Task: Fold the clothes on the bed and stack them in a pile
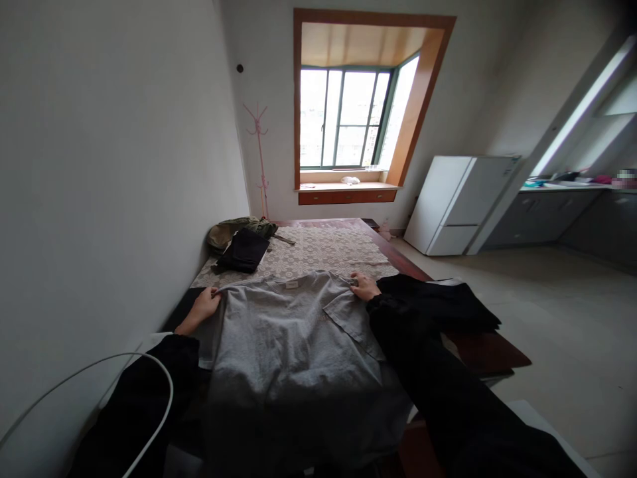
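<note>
Shirt, grey [293,332], lay spread flat across the near end of the table [488,352], collar toward the far side, hem hanging off the near edge toward you. Your left hand [203,307] pinched the left shoulder seam, fingers closed on the cloth; your right hand [365,287] pressed on the right shoulder, fingers curled narrow against the fabric, though you could not tell from this view whether they gripped or merely rested. Dark garment [442,305] lay just right of the shirt, touching your right sleeve. Lace cloth [318,252] covered the far half of the table; folded dark item [243,252] and olive bundle [231,231] sat at its far left, well apart from the shirt. White cable [149,372] arched over your left forearm. Risks, as judged: uneven pull between your two hands could have skewed the shoulders and creased the front; the overhanging hem could have dragged the shirt off the near edge; your right sleeve could have swept the dark garment to the floor; the cable could have snagged your left arm.
</note>
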`<action>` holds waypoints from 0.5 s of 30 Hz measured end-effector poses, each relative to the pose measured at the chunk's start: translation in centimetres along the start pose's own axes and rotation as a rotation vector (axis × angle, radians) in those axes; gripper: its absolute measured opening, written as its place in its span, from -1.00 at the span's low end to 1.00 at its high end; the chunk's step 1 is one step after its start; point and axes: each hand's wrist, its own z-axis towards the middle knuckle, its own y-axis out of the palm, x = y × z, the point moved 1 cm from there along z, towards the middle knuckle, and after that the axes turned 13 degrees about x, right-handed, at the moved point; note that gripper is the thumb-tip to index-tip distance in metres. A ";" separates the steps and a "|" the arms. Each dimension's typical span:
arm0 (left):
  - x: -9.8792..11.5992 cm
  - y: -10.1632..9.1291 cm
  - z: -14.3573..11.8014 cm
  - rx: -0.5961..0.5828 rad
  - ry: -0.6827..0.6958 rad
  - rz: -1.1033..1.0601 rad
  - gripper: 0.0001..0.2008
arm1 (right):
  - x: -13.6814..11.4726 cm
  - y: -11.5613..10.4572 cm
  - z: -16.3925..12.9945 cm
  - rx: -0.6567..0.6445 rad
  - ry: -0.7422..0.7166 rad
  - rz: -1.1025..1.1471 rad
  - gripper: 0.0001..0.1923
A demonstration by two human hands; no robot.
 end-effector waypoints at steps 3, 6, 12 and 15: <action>-0.6 -1.4 0.7 0.022 -0.014 0.090 -0.67 | 0.8 -0.2 0.5 -0.055 0.001 0.016 -0.46; -1.0 -2.8 1.1 -0.062 0.067 0.242 -0.61 | 1.3 -0.7 1.0 -0.105 0.012 0.017 -0.38; 1.8 -0.8 2.5 -0.229 0.176 0.219 -0.66 | -0.4 -0.6 3.7 -0.175 0.045 0.002 -0.44; 4.9 2.3 3.2 -0.218 0.212 0.144 -0.67 | -2.5 0.4 5.1 -0.142 0.060 -0.029 -0.57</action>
